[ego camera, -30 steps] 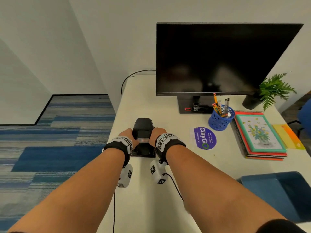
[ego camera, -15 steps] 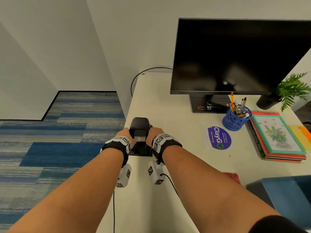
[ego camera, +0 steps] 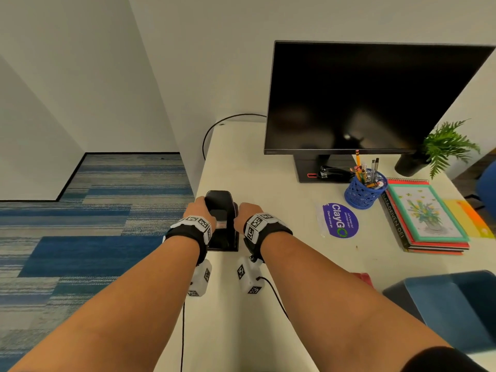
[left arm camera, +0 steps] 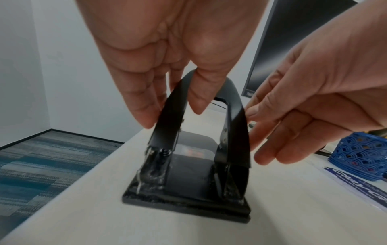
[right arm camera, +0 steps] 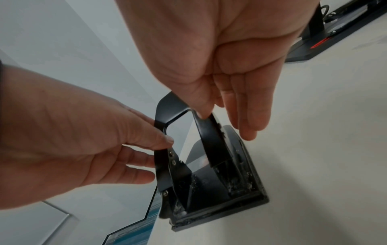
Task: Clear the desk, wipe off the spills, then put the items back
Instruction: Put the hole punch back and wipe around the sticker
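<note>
A black two-hole punch [ego camera: 221, 210] stands near the left edge of the white desk [ego camera: 268, 304]. My left hand [ego camera: 200, 213] pinches the left arm of its handle, thumb inside and fingers outside [left arm camera: 170, 116]. On the other side my right hand [ego camera: 247, 213] pinches the right arm the same way [right arm camera: 224, 126]. In the left wrist view the punch [left arm camera: 188, 182] has white specks around its base. Whether its base touches the desk or hangs just above it, I cannot tell.
A monitor [ego camera: 362, 98] stands at the back, with a stapler [ego camera: 335, 173] on its foot. To the right are a blue pen cup [ego camera: 365, 189], a purple sticker [ego camera: 339, 220], stacked notebooks [ego camera: 426, 218] and a plant [ego camera: 442, 149]. A blue chair [ego camera: 456, 304] is at the near right.
Both hands keep their hold on the hole punch in the same spot. Only the head view has swung sideways and back.
</note>
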